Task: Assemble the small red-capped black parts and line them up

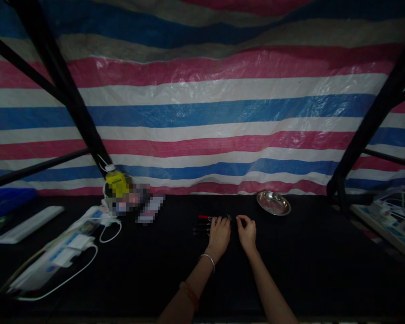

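Several slim, dark pen-like sticks (201,224), one of them red, lie side by side on the black tabletop (310,261). Over their right ends rests my left hand (220,234), palm down with fingers stretched forward; it covers part of them. Just to its right, my right hand (247,231) is closed, with thumb and forefinger pinched together near the sticks' right ends. Anything in that pinch is too small and dark to make out. A shiny round metal dish (273,203) sits beyond my right hand, apart from it.
At the left are white power strips (54,261) with plugs and cables, a long white bar (30,225) and a bottle of yellow liquid (117,181). Black metal posts (70,99) frame both sides. Striped plastic sheeting (216,108) hangs behind. Cables (394,209) lie at far right.
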Action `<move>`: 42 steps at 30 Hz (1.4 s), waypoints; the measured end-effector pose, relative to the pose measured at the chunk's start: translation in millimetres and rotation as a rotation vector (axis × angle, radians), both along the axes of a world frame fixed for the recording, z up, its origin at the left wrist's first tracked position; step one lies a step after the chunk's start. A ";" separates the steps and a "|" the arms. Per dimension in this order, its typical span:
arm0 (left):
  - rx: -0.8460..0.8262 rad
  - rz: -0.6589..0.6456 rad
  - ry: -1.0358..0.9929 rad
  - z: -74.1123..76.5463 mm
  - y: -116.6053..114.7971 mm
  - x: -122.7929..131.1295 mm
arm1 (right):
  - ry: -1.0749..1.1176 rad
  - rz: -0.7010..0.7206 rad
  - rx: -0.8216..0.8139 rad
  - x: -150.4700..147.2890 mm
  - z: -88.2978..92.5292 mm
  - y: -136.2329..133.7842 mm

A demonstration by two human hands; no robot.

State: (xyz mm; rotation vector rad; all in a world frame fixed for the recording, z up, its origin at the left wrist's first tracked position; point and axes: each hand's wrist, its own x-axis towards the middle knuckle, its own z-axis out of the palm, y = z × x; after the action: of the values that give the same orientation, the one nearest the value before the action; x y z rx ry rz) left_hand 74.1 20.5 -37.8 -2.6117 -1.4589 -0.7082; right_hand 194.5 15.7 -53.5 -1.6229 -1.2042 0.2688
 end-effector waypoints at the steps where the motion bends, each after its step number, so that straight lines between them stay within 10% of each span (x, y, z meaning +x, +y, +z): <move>1: 0.003 -0.012 -0.002 -0.1 -0.3 -0.6 | 0.001 0.001 -0.010 -0.2 -0.2 -0.1; 26: 0.032 -0.068 -0.256 -3.7 -8.3 -11.6 | 0.190 0.248 0.211 -11.4 14.3 -3.3; 42: 0.203 -0.139 -0.382 -0.4 -12.3 -14.9 | 0.892 0.348 0.057 -10.2 13.1 3.8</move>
State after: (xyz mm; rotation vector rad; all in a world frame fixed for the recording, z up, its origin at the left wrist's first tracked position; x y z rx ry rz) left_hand 59.2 8.3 -38.2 -2.5336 -1.2055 -1.3569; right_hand 184.3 19.5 -40.4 -1.0212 -0.7586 1.0425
